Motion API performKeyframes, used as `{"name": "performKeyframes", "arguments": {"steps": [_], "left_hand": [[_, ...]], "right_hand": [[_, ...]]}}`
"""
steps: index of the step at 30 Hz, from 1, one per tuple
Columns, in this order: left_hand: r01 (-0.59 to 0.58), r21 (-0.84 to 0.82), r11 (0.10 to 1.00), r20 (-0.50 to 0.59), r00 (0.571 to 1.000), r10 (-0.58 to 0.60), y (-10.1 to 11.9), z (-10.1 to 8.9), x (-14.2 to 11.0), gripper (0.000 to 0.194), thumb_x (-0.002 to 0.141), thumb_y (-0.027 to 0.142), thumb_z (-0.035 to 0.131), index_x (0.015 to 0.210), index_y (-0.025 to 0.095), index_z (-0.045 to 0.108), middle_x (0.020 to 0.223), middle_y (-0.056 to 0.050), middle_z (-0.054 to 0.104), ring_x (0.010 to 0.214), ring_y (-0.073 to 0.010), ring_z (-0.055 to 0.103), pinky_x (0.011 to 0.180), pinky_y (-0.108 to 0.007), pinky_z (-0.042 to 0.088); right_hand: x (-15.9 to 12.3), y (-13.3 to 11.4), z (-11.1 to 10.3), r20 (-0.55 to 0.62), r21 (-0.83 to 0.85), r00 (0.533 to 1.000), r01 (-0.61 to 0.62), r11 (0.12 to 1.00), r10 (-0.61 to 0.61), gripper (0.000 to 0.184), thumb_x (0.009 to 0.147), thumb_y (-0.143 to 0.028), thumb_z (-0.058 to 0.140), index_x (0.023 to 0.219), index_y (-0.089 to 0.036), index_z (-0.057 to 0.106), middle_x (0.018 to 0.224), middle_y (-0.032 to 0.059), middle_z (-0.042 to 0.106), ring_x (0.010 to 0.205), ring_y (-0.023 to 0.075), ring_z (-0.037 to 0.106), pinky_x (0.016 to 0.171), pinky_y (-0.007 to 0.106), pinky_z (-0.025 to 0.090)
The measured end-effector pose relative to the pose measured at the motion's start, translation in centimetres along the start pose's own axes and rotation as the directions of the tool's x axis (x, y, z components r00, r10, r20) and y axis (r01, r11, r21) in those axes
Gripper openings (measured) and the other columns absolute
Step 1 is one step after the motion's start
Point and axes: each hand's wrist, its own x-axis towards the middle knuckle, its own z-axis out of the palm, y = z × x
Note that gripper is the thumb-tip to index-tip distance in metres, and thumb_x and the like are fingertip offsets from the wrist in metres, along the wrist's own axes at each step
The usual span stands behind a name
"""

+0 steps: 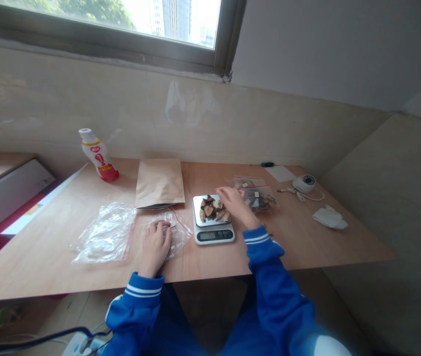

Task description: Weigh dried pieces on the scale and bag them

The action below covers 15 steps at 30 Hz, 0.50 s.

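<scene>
Dried pieces (209, 212) sit on the scale (215, 236). The right hand (235, 202) bends over its 1 o'clock edge, partly blocking sachets (264, 200) at 2; the left (157, 241), half-curled, covers part of a bag (176, 237) at 9. Either's grip I cannot tell. Beyond: pouch (160, 182), bottle (101, 157) at 10; tissue (329, 217) at 3.

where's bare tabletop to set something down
Bare table behind the scale, between the brown pouch and the small bags, and left of the crumpled white piece, nearer you than the camera. Crowded beside the scale: left hand on a clear bag, right hand by the small bags.
</scene>
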Motion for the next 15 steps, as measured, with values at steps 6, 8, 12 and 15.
{"name": "performKeyframes", "arguments": {"steps": [6,8,12,15], "left_hand": [[0.000,-0.008,1.000,0.005,1.000,0.000,-0.1,0.0,0.1,0.024,0.089,0.031,0.038,0.097,0.019,0.057,0.102,-0.011,0.056,0.095,-0.0274,0.055,0.089,-0.045,0.044],[-0.007,-0.012,1.000,0.003,1.000,0.007,-0.1,0.1,0.1,0.024,0.089,0.031,0.038,0.097,0.019,0.057,0.102,-0.011,0.056,0.095,-0.0272,0.055,0.089,-0.045,0.044],[-0.023,-0.008,1.000,0.007,1.000,0.023,-0.1,0.1,0.1,0.025,0.089,0.032,0.037,0.098,0.019,0.056,0.103,-0.012,0.057,0.097,-0.0278,0.055,0.090,-0.046,0.043],[-0.015,0.013,1.000,0.020,1.000,0.015,-0.1,0.1,0.0,0.027,0.090,0.035,0.036,0.100,0.019,0.057,0.106,-0.012,0.057,0.101,-0.0285,0.055,0.090,-0.046,0.043]], "right_hand": [[-6.7,4.7,-0.9,-0.277,0.207,0.957,-0.025,0.978,0.083,0.037,0.094,-0.040,0.039,0.090,-0.018,0.068,0.094,0.0096,0.070,0.093,0.0237,0.062,0.086,0.037,0.043],[-9.4,6.1,0.1,-0.343,0.277,0.924,-0.075,0.958,0.172,0.037,0.094,-0.041,0.039,0.090,-0.018,0.067,0.095,0.0105,0.069,0.091,0.0234,0.063,0.081,0.035,0.046],[-12.8,7.8,2.3,-0.320,0.359,0.898,-0.180,0.916,0.302,0.039,0.092,-0.047,0.042,0.085,-0.017,0.067,0.087,0.0113,0.070,0.079,0.0234,0.063,0.073,0.036,0.049],[-13.3,8.2,2.9,-0.272,0.444,0.890,-0.222,0.868,0.367,0.043,0.091,-0.052,0.042,0.087,-0.016,0.067,0.082,0.0109,0.070,0.072,0.0225,0.063,0.068,0.035,0.051]]}}
